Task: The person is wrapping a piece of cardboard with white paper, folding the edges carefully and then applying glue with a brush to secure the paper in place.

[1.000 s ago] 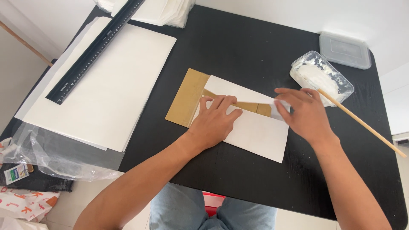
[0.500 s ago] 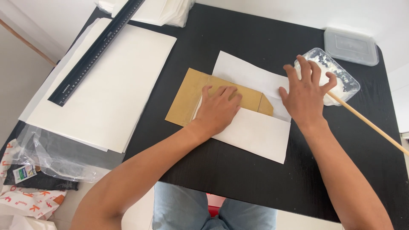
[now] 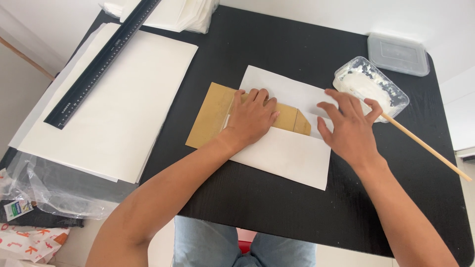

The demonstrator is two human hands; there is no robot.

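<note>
Brown cardboard (image 3: 213,116) lies near the middle of the black table (image 3: 277,44), partly wrapped by a white paper sheet (image 3: 284,153). The left hand (image 3: 252,118) presses flat on the cardboard and the paper's lower flap, fingers (image 3: 250,95) together and extended, gripping nothing. The right hand (image 3: 351,128) rests palm-down on the paper's right end, fingers spread, beside a tub of white paste (image 3: 371,89) toward the table's right edge.

we see bright, even daylight, seemingly from about 12 o'clock. the table (image 3: 277,207) shows a soft sheen toward 2 o'clock, no hard glare. shadows under the hands are faint and short. the white sheets (image 3: 123,99) near 10 o'clock run close to overexposed. focus is sharp throughout; straight edges bow slightly at the corners.
</note>
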